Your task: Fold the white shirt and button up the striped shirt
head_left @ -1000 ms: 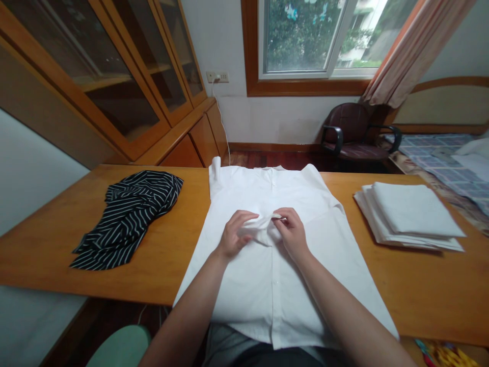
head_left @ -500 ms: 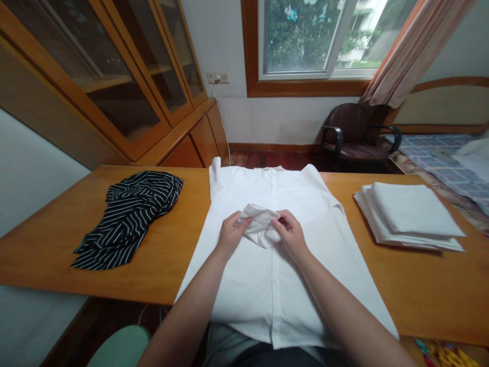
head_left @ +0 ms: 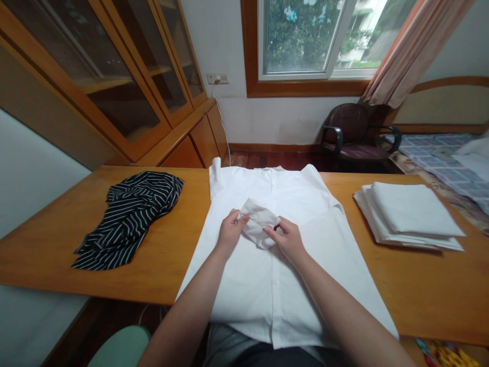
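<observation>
A white button-front shirt (head_left: 244,285) lies spread on the wooden table, its collar end away from me and its hem at my edge. Above its middle, a bunched piece of white cloth that looks like the shirt cuff (head_left: 260,216) is held between my hands. My left hand (head_left: 231,232) pinches its left side with thumb and fingers. On its right side, my right hand (head_left: 287,234) grips the edge, thumb lying over the front. How the cuff joins the shirt is hidden beneath it.
A black-and-white striped garment (head_left: 133,219) lies crumpled on the table (head_left: 168,260) at left. Folded white garments (head_left: 412,211) are stacked at right. Beyond stand a glass-door cabinet (head_left: 153,102) and a brown armchair (head_left: 351,130). A pale green stool (head_left: 120,349) is below left.
The cuff has tilted, its left top edge rising slightly. My right hand has moved a little down and left, its thumb sliding lower across the cloth. The spread shirt looks the same.
</observation>
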`<state>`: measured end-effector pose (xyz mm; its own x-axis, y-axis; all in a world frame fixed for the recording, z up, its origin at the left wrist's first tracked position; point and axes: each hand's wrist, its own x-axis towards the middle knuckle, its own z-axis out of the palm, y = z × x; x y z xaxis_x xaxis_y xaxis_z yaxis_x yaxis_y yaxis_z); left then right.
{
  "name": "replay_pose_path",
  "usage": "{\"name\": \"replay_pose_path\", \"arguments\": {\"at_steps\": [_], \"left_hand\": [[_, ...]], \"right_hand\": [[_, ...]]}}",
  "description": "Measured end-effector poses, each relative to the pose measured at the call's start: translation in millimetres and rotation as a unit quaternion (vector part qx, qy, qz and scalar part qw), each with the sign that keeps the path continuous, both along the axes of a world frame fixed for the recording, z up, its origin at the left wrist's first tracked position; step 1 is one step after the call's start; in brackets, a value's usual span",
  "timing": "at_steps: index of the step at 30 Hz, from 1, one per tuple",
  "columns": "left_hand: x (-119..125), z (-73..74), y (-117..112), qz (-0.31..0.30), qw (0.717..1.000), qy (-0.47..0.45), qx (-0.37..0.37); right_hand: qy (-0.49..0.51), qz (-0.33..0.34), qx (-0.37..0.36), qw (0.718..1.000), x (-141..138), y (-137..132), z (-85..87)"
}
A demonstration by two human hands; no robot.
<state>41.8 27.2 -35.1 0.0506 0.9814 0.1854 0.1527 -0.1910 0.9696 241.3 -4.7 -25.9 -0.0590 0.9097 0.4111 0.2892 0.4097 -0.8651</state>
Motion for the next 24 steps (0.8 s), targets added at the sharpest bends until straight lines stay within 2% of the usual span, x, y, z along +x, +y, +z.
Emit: {"name": "replay_pose_path", "arguments": {"at_steps": [5,14,19,24], "left_hand": [[0.2,-0.1,0.2,0.02,0.998,-0.051,-0.034],[3.6,5.9,-2.0,0.026,0.996,-0.071,-0.048],[1.2,4.4,-0.7,0.038,0.994,-0.089,-0.044],[4.4,2.1,3.2,0.023,0.981,-0.188,-0.046]], "right_hand": [[-0.012,0.0,0.021,1.0,-0.4,1.6,0.6],[-0.006,-0.005,0.047,0.999,-2.6,-0.3,2.5],[0.005,-0.004,0.041,0.999,-2.7,1.5,-5.4],[0.059,0.002,0.027,0.998,-3.5,-0.2,-12.9]]}}
